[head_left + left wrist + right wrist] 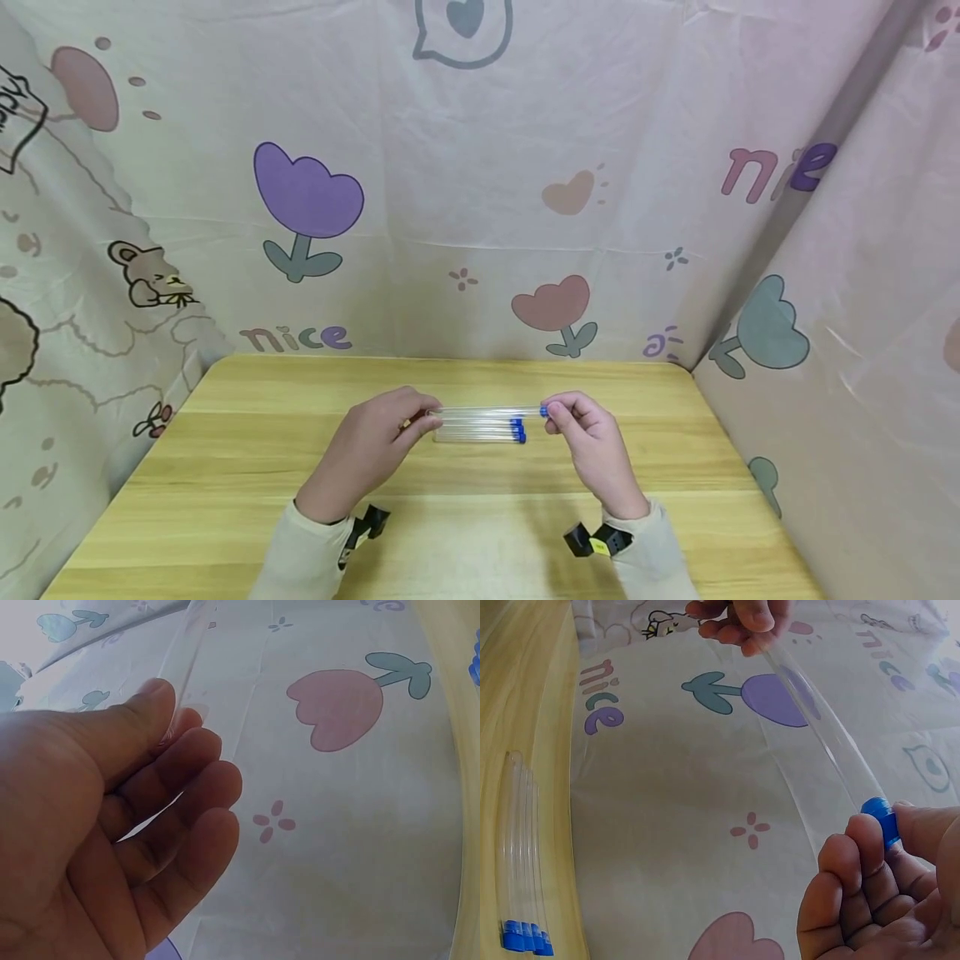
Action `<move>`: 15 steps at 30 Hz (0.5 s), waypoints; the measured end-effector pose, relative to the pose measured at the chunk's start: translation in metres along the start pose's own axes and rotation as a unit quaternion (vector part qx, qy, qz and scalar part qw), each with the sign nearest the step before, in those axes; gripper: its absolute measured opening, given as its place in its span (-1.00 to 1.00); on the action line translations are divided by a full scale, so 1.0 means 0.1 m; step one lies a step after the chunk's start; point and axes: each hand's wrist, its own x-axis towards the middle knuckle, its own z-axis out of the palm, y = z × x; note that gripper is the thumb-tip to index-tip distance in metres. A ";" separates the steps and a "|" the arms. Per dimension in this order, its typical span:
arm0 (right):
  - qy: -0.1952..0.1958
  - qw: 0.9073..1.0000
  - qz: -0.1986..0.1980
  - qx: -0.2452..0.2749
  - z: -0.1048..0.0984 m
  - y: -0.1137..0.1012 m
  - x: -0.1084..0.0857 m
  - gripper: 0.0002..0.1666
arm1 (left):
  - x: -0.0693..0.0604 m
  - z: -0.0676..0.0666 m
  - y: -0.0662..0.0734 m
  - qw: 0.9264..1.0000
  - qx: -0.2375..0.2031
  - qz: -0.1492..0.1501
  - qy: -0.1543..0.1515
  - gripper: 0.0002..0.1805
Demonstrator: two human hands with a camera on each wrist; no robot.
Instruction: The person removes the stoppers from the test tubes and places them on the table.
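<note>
Between the two hands a clear test tube (829, 739) with a blue cap (882, 820) is held lengthwise above the table. My left hand (375, 446) pinches its rounded end between thumb and forefinger. At the other end my right hand (592, 442) pinches the blue cap between thumb and fingers. In the left wrist view the tube (187, 664) rises from the fingertips, and its cap is out of sight. Several more capped test tubes (476, 433) lie side by side on the table just below, their blue caps (526, 937) all at the same end.
The wooden table (480, 533) spreads around the hands. A patterned cloth curtain (450, 208) hangs behind its back edge and along both sides. A small black camera (366, 525) is strapped to the left wrist, another (600, 540) to the right.
</note>
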 end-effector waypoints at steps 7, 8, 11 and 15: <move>0.009 1.000 -0.001 -0.001 0.00 0.01 -0.01 -0.76 | 0.00 0.03 -0.01 1.000 0.006 0.012 -0.005 -0.92; 0.009 1.000 -0.002 -0.001 0.00 0.00 -0.01 -0.76 | 0.00 0.03 -0.01 1.000 0.008 0.014 -0.007 -0.92; 0.010 1.000 -0.007 0.001 0.01 0.00 -0.01 -0.77 | 0.00 0.04 -0.02 1.000 0.012 0.020 -0.010 -0.91; 0.013 1.000 -0.007 0.003 0.01 0.01 -0.01 -0.79 | 0.00 0.04 -0.02 0.999 0.020 0.028 -0.011 -0.92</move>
